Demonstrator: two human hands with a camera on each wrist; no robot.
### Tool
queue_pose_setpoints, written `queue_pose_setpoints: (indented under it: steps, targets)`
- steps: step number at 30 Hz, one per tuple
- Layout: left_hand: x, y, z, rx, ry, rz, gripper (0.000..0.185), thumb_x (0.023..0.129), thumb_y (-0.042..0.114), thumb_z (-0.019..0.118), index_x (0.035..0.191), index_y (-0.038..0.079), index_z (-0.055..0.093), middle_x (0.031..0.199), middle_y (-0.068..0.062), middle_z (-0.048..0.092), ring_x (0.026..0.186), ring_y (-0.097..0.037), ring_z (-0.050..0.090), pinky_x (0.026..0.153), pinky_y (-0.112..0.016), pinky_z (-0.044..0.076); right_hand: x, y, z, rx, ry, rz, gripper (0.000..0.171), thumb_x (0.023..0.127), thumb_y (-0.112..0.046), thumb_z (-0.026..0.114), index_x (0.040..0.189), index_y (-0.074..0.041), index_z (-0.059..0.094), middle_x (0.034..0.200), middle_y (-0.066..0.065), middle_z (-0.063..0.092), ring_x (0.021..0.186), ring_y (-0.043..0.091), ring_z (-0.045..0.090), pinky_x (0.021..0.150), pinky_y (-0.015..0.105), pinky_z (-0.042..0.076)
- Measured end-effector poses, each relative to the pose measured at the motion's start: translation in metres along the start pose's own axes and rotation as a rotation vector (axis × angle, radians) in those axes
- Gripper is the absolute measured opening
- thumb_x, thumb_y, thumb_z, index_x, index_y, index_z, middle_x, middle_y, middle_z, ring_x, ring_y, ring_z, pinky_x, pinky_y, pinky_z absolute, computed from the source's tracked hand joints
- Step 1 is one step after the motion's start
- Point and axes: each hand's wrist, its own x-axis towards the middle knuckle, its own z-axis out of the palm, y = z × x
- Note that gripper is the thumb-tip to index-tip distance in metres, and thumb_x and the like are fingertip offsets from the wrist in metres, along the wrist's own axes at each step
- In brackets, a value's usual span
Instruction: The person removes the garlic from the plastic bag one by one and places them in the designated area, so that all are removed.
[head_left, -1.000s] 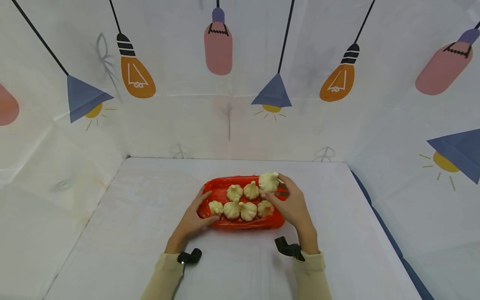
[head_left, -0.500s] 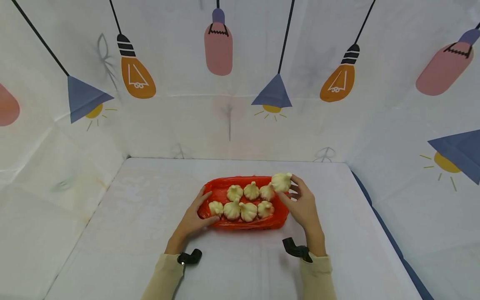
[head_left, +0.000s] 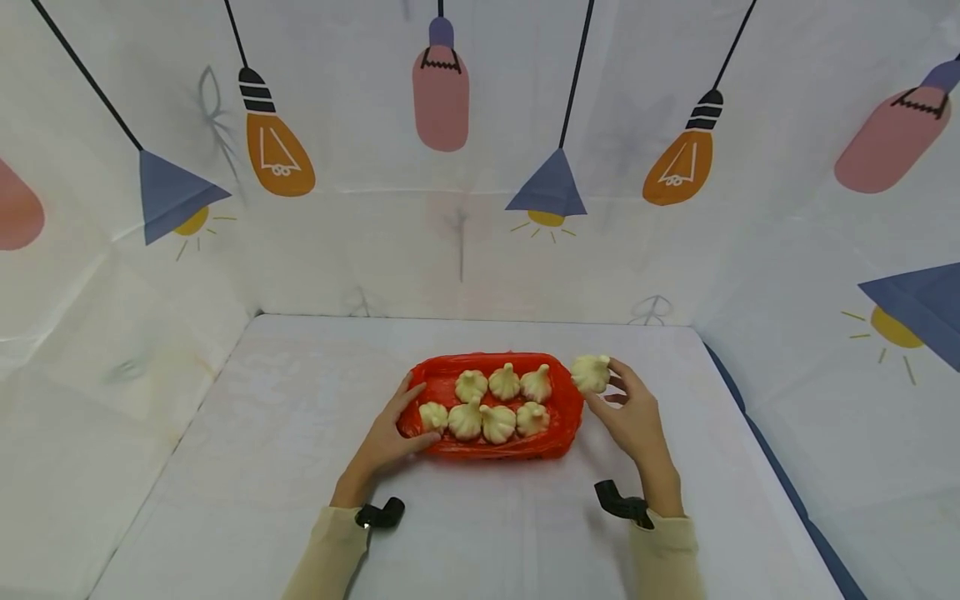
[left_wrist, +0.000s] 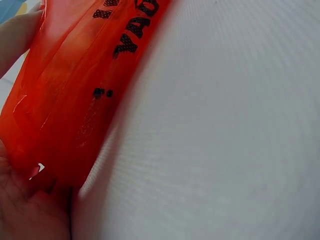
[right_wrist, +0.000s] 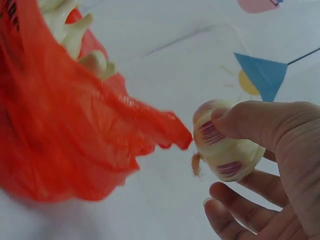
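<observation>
By the left hand (head_left: 388,433), fingers apart from thumb, the left end of a red plastic-covered tray (head_left: 568,408) is clasped on the tabletop (head_left: 480,533); black lettering (left_wrist: 135,30) is made legible only by the left wrist view. Seven garlic bulbs (head_left: 504,382) are held inside. Just beside the tray's right end, another garlic bulb (head_left: 588,375) is pinched by the right hand (head_left: 632,417); purple streaks (right_wrist: 230,169) are revealed only from the right wrist.

Cream garlic bulb (right_wrist: 225,154) with purple streaks, black-lettered red bag (left_wrist: 65,95), white tabletop (head_left: 285,400)
</observation>
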Motion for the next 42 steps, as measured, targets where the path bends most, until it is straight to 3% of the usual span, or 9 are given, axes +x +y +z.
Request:
queue_pose_setpoints:
  steps: [5, 11, 17, 20, 23, 27, 31, 42]
  targets:
    - [0.0, -0.001, 0.001, -0.005, 0.002, 0.002, 0.092, 0.082, 0.034, 0.087, 0.159, 0.015, 0.04, 0.175, -0.004, 0.011, 0.16, -0.037, 0.012, 0.124, -0.066, 0.018, 0.0, 0.013, -0.009, -0.078, -0.021, 0.006, 0.062, 0.09, -0.021, 0.081, 0.143, -0.002, 0.055, 0.14, 0.02, 0.061, 0.116, 0.038, 0.066, 0.083, 0.012, 0.053]
    - [0.0, -0.001, 0.001, -0.007, 0.0, 0.002, 0.091, 0.083, 0.033, 0.087, 0.159, 0.016, 0.04, 0.175, -0.004, 0.01, 0.16, -0.037, 0.012, 0.123, -0.067, 0.018, 0.001, 0.029, -0.013, -0.087, -0.059, 0.052, 0.063, 0.09, -0.025, 0.081, 0.142, -0.001, 0.054, 0.14, 0.022, 0.061, 0.115, 0.039, 0.067, 0.084, 0.027, 0.061]
    - [0.0, 0.0, 0.001, 0.0, 0.001, -0.012, 0.092, 0.082, 0.034, 0.087, 0.159, 0.016, 0.04, 0.175, -0.005, 0.01, 0.16, -0.038, 0.011, 0.123, -0.067, 0.018, 0.006, 0.046, -0.011, -0.08, -0.107, 0.09, 0.064, 0.091, -0.024, 0.08, 0.143, 0.0, 0.053, 0.142, 0.025, 0.059, 0.117, 0.042, 0.067, 0.077, 0.008, 0.051]
    - [-0.001, 0.0, 0.001, 0.003, 0.003, -0.019, 0.092, 0.083, 0.036, 0.087, 0.159, 0.016, 0.039, 0.175, -0.004, 0.01, 0.16, -0.037, 0.011, 0.124, -0.067, 0.017, 0.008, 0.054, -0.01, -0.088, -0.125, 0.105, 0.064, 0.091, -0.024, 0.08, 0.143, 0.001, 0.052, 0.143, 0.025, 0.058, 0.117, 0.042, 0.067, 0.076, 0.007, 0.049]
    - [0.0, 0.0, 0.001, 0.003, 0.002, -0.016, 0.092, 0.083, 0.035, 0.087, 0.159, 0.016, 0.039, 0.175, -0.004, 0.01, 0.16, -0.037, 0.012, 0.123, -0.067, 0.018, 0.01, 0.062, -0.008, -0.094, -0.14, 0.125, 0.064, 0.091, -0.024, 0.08, 0.143, 0.001, 0.052, 0.142, 0.026, 0.059, 0.116, 0.043, 0.067, 0.076, 0.013, 0.054]
    - [0.0, 0.0, 0.002, 0.003, -0.003, -0.019, 0.092, 0.083, 0.036, 0.086, 0.16, 0.017, 0.039, 0.175, -0.004, 0.01, 0.16, -0.037, 0.012, 0.123, -0.067, 0.018, 0.011, 0.071, -0.005, -0.093, -0.155, 0.14, 0.065, 0.091, -0.026, 0.08, 0.142, 0.003, 0.051, 0.141, 0.028, 0.058, 0.116, 0.044, 0.067, 0.081, 0.03, 0.062]
    - [-0.002, 0.0, 0.002, 0.002, -0.001, -0.034, 0.092, 0.083, 0.037, 0.086, 0.16, 0.018, 0.039, 0.175, -0.003, 0.01, 0.16, -0.037, 0.011, 0.123, -0.067, 0.018, 0.013, 0.078, 0.001, -0.105, -0.173, 0.154, 0.067, 0.092, -0.029, 0.08, 0.143, 0.003, 0.05, 0.142, 0.029, 0.057, 0.116, 0.045, 0.066, 0.087, 0.043, 0.062]
    - [-0.002, 0.0, 0.002, -0.009, -0.003, -0.044, 0.092, 0.083, 0.036, 0.086, 0.16, 0.02, 0.038, 0.175, -0.002, 0.009, 0.16, -0.037, 0.01, 0.123, -0.067, 0.017, 0.017, 0.078, 0.01, -0.13, -0.158, 0.163, 0.064, 0.091, -0.023, 0.08, 0.142, 0.003, 0.051, 0.14, 0.031, 0.059, 0.116, 0.046, 0.066, 0.094, 0.053, 0.058]
